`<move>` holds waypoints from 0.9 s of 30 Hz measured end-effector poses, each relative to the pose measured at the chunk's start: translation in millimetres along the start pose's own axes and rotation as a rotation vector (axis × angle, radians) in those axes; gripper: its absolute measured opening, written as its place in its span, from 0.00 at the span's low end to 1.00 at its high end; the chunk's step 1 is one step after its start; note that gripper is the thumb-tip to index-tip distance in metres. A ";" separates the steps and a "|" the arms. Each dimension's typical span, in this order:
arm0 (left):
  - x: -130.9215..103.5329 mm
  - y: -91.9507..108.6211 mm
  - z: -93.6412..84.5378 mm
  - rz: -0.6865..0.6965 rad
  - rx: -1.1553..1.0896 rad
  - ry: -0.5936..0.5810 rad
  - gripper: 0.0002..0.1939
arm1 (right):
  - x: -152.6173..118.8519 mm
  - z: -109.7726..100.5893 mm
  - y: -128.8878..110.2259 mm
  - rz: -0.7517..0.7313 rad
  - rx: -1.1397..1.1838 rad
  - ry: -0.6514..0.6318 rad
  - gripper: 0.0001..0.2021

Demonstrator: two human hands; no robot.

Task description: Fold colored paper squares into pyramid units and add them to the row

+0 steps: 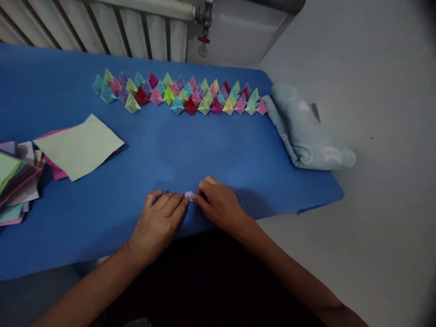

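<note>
The left hand [158,222] and right hand [220,202] pinch a small lilac paper piece [189,195], seemingly; uneven pressure could crease it crookedly.

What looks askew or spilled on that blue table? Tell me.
The paper stack at the left is messy, its sheets splayed at uneven angles. The green sheet beside it lies crooked over pink paper. Nothing looks spilled.
</note>
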State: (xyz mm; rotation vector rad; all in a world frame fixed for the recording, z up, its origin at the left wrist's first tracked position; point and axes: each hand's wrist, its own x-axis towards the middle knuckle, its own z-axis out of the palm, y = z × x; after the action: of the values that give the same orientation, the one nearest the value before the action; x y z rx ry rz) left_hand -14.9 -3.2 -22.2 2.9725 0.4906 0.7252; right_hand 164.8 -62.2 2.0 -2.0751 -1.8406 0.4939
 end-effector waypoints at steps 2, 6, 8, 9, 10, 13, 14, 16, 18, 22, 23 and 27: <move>-1.9 1.3 -1.4 0.001 0.022 -0.027 0.17 | -2.5 0.5 1.5 -0.024 0.000 0.024 0.10; -4.4 1.6 -2.8 -0.009 0.032 -0.076 0.20 | -6.5 -0.3 6.8 0.031 0.063 0.037 0.07; -7.1 -0.8 -3.6 0.000 0.021 -0.094 0.21 | -6.4 -1.1 9.1 0.056 0.103 0.024 0.05; -8.9 -2.4 -4.2 0.006 0.015 -0.099 0.21 | -5.9 -1.4 9.9 0.061 0.117 0.018 0.05; -10.7 -4.0 -4.9 0.008 0.009 -0.103 0.22 | -5.4 -1.7 10.4 0.064 0.126 0.015 0.05; -15.3 -7.1 -6.8 0.004 0.001 -0.111 0.22 | -4.7 -2.4 10.5 0.067 0.127 0.015 0.05; -16.1 -7.1 -7.2 0.000 0.004 -0.112 0.22 | -4.8 -2.6 10.1 0.067 0.124 0.013 0.05; -16.4 -5.9 -7.4 0.000 0.014 -0.112 0.22 | -5.1 -3.1 8.7 0.074 0.118 0.008 0.05; -15.6 -4.1 -6.9 0.003 0.015 -0.108 0.22 | -4.8 -3.1 6.4 0.090 0.124 0.004 0.05; -14.3 -2.6 -6.6 0.006 0.027 -0.098 0.22 | -1.3 -0.7 0.6 0.110 0.137 0.018 0.08; -14.3 -2.8 -7.0 0.007 0.035 -0.103 0.22 | -0.3 0.2 -0.4 0.106 0.132 0.022 0.08; -16.6 -5.7 -9.4 0.001 0.031 -0.145 0.24 | 1.8 2.1 -0.5 0.087 0.130 0.012 0.06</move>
State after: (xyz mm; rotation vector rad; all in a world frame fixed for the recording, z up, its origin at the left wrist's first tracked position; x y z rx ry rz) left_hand -34.7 -3.4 -21.8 3.0252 0.4961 0.5008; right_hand 163.6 -60.3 0.3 -2.0722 -1.6706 0.6046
